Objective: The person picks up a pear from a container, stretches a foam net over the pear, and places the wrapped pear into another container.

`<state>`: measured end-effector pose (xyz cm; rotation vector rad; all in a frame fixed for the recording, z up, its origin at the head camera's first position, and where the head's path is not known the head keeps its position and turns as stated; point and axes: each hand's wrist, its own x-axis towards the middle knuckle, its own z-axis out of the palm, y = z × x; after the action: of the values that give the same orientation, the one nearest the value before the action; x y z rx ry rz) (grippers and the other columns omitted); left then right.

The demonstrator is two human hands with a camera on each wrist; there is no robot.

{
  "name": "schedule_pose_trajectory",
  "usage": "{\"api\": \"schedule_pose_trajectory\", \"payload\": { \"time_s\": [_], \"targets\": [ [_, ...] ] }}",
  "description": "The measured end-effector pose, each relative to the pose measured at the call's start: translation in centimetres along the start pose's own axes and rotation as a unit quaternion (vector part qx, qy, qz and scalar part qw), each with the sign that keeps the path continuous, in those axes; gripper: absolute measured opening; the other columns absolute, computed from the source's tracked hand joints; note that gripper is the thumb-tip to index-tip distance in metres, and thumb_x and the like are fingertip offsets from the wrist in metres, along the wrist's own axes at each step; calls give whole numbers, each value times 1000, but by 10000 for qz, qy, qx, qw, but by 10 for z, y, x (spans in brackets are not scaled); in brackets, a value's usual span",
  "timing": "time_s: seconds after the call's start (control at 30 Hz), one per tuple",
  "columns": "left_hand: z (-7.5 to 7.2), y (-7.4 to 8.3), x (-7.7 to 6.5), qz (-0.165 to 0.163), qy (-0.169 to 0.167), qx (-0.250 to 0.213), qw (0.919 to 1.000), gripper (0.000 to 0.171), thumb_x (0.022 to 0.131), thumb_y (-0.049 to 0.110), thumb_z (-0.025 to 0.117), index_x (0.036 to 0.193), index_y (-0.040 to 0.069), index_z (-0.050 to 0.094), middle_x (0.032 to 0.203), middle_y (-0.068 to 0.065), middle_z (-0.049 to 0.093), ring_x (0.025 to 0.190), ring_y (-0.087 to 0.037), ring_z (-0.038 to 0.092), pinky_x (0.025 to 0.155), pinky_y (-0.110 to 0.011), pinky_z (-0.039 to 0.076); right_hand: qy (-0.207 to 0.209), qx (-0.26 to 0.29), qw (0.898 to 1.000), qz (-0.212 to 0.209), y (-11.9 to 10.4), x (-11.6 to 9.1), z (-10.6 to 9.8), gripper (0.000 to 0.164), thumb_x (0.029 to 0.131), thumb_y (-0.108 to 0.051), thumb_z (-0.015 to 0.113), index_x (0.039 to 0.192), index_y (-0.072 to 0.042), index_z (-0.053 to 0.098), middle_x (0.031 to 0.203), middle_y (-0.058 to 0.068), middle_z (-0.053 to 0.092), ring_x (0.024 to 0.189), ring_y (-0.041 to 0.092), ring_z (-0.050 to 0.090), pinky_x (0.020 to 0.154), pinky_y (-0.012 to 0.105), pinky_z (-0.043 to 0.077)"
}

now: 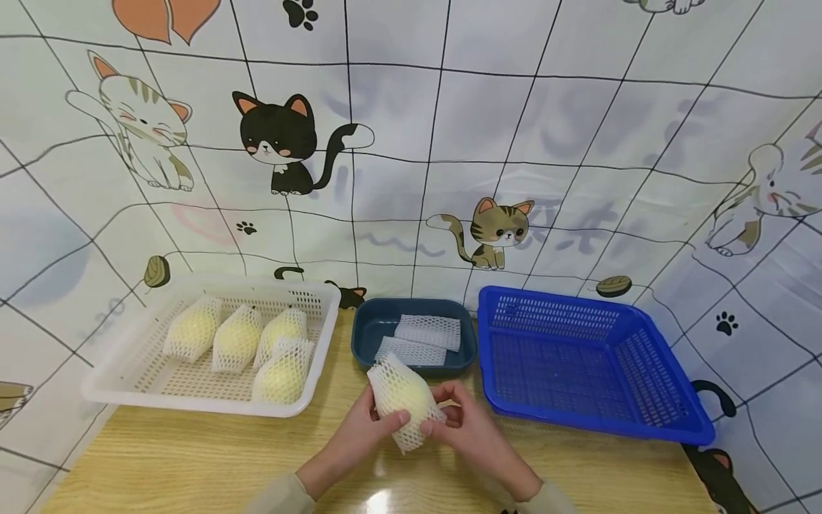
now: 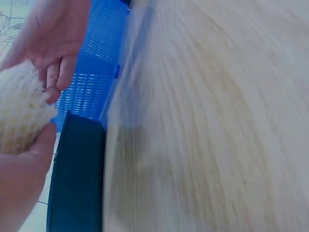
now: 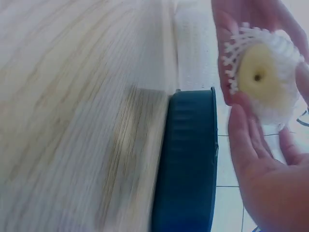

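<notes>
A pale yellow pear (image 1: 409,401) in a white foam net sleeve (image 1: 389,373) is held up above the table's near middle. My left hand (image 1: 354,433) grips it from the left, thumb across the front. At the right end, my right hand (image 1: 474,437) pinches the net with thumb and fingers. In the right wrist view, the pear's bare end (image 3: 257,77) with a dark dimple shows through the net's opening. Just behind the hands is a dark teal basin (image 1: 362,330), in which flat foam net sleeves (image 1: 427,332) lie.
A white basket (image 1: 128,389) on the left contains several netted pears (image 1: 236,339). To the right stands a blue basket (image 1: 597,421), its slatted bottom visible. Both stand on the wooden table (image 1: 212,457), with a cat-patterned cloth (image 1: 398,107) behind and at the sides.
</notes>
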<state>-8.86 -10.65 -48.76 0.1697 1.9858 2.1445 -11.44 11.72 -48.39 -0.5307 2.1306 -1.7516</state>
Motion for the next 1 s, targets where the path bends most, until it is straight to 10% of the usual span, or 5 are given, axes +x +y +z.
{"api": "schedule_pose_trajectory", "payload": {
  "time_s": [0.3,0.67,0.8,1.0],
  "targets": [
    [10,2,-1,110,460,-22,9989,80,97,26,70,157,1,23,142,-21,51,120,-24,56,95,-25,49,560,-1639,9696,-1727,1,-1,9,19,93,-19,78,98,-17,60,93,-6,58,87,7,60,73,28,59],
    [-19,35,-2,329,1252,1256,9836,79,85,28,82,148,7,40,119,-15,62,97,-22,63,81,-36,54,526,-1919,9626,-1837,-2,-3,-12,20,97,-14,73,115,-18,68,113,-4,68,106,17,63,84,36,55],
    [-45,58,-6,514,1451,2461,9569,86,82,37,84,151,10,41,119,-15,64,93,-23,65,72,-35,56,619,-1962,9596,-1921,-6,-5,-20,21,99,-15,70,118,-22,67,116,-5,68,109,15,63,85,35,55],
    [-89,89,-12,569,2073,4190,8822,98,83,48,82,156,8,30,103,-24,68,76,-29,66,55,-36,54,540,-1901,9585,-2054,-6,-4,-22,21,100,-13,66,119,-22,67,118,3,68,111,13,62,85,36,55]
  ]
}}
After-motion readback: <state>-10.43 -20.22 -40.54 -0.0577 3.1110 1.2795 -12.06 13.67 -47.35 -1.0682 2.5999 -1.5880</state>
